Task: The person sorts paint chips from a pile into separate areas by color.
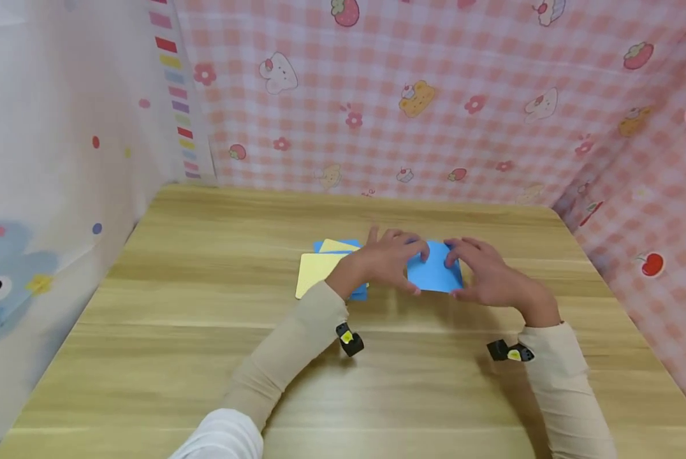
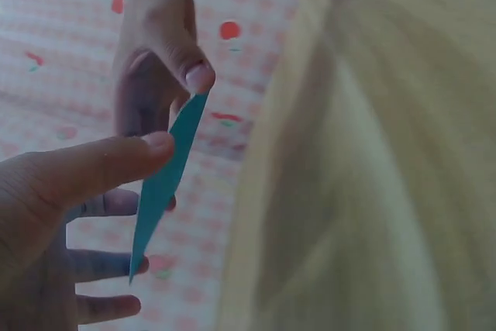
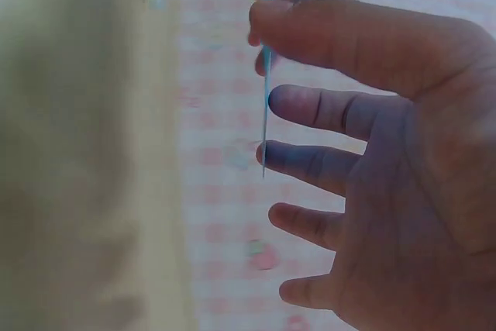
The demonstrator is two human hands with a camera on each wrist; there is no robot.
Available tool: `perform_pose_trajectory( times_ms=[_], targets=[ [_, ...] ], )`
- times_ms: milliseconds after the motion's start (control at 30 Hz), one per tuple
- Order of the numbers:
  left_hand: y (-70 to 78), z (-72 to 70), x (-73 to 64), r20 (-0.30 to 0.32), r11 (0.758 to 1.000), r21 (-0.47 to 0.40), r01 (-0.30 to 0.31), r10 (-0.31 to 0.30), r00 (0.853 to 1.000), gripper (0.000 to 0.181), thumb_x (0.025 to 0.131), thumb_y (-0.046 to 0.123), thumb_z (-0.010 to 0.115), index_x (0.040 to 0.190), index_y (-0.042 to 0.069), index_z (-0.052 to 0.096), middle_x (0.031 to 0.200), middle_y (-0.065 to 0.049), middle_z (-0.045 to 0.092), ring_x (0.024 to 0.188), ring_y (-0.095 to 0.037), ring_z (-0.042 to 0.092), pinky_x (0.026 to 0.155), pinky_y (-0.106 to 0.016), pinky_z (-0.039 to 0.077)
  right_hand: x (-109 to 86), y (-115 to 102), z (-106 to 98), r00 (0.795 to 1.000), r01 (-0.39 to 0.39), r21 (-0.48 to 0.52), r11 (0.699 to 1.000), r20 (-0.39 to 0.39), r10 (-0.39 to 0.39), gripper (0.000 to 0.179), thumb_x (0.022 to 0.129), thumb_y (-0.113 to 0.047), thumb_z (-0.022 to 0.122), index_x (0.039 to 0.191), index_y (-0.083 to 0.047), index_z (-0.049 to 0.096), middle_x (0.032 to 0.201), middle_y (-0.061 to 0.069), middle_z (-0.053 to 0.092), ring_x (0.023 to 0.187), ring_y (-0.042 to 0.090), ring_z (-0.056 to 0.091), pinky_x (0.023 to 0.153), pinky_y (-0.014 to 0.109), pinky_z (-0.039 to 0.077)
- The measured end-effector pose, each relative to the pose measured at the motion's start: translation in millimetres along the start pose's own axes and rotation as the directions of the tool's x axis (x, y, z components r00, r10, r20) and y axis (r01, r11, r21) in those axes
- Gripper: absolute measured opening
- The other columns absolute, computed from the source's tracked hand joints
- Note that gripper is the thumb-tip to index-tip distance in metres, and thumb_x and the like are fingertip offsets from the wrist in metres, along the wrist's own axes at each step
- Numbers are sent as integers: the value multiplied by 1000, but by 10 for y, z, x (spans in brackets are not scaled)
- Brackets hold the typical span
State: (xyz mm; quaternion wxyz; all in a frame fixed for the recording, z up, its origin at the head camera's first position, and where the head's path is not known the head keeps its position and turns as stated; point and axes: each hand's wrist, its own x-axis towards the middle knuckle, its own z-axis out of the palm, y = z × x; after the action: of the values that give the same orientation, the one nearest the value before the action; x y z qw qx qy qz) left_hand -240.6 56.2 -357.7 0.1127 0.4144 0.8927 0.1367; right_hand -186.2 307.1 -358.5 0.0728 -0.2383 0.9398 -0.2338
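A blue square card (image 1: 435,268) is held between the two hands, off the wooden table. My left hand (image 1: 387,258) pinches its left side, thumb on the near face and fingertips at the far one. On the opposite side my right hand (image 1: 489,275) grips the card with thumb and fingertips, the other fingers spread. The left wrist view catches the card (image 2: 161,184) tilted and slightly bent; from the right wrist it appears almost edge-on. Partly covered by the left wrist, a loose pile of yellow cards (image 1: 313,271) and blue cards (image 1: 359,295) lies on the table.
The wooden table (image 1: 176,357) meets a pink checked cloth (image 1: 377,146) at the back and right. A white patterned cloth (image 1: 50,115) hangs at the left. Small black wrist devices sit at the left sleeve (image 1: 314,319) and right sleeve (image 1: 555,363).
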Motion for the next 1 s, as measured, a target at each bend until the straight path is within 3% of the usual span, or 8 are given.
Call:
perform_pose_trajectory(
  times_ms=[133,233,367,467,567,667,833,1000],
  targets=[
    [-27,203,70,101,999,-4,39,-39,994,60,86,53,75,134,34,44,164,-6,28,149,-35,23,116,-69,4,80,123,181,995,-48,22,999,85,46,41,84,-20,83,111,-18,52,159,22,33,145,56,16,108,75,14],
    [-65,356,109,139,998,14,62,-64,988,59,86,55,74,134,35,44,164,-5,28,149,-34,24,116,-68,7,111,197,308,993,-47,10,999,111,46,40,83,-21,84,109,-17,54,157,22,37,142,56,23,107,74,18],
    [-99,490,127,172,997,15,79,-80,982,57,86,56,74,131,35,46,164,-4,27,149,-30,24,117,-67,8,118,250,421,993,-33,-31,999,117,36,41,81,-22,85,108,-17,54,155,22,38,138,54,30,106,72,21],
    [-123,495,128,163,997,15,74,-76,984,57,85,56,74,131,35,47,164,-4,27,149,-30,24,117,-68,8,115,237,425,992,-43,-70,997,116,51,43,81,-24,86,109,-17,54,155,24,37,139,54,29,105,76,19],
    [-152,397,56,141,997,9,78,-78,987,60,85,57,75,133,35,47,165,-3,24,150,-31,21,117,-68,6,124,164,396,992,-44,-105,993,114,56,43,83,-27,85,111,-16,54,156,26,35,142,55,24,103,81,14],
    [-198,166,-144,108,996,-41,79,-74,991,62,86,55,75,137,34,46,167,-4,19,153,-34,15,117,-68,4,150,-15,305,994,-36,-125,991,102,49,44,85,-29,83,116,-15,54,158,25,29,145,55,15,104,82,8],
    [-322,-349,-703,-55,991,-131,7,-14,998,65,87,54,74,140,30,45,167,-6,16,154,-30,10,117,-62,10,166,-503,35,1000,31,-149,988,6,-30,50,86,-30,83,123,-13,53,161,23,25,148,54,9,107,80,3],
    [-395,-655,-1196,-210,988,-150,-30,-3,978,69,85,51,78,140,26,47,169,-4,11,154,-29,8,118,-59,9,187,-826,-154,987,112,-176,978,-92,-129,54,85,-29,83,125,-12,51,161,24,23,148,54,9,108,79,1]
  ],
)
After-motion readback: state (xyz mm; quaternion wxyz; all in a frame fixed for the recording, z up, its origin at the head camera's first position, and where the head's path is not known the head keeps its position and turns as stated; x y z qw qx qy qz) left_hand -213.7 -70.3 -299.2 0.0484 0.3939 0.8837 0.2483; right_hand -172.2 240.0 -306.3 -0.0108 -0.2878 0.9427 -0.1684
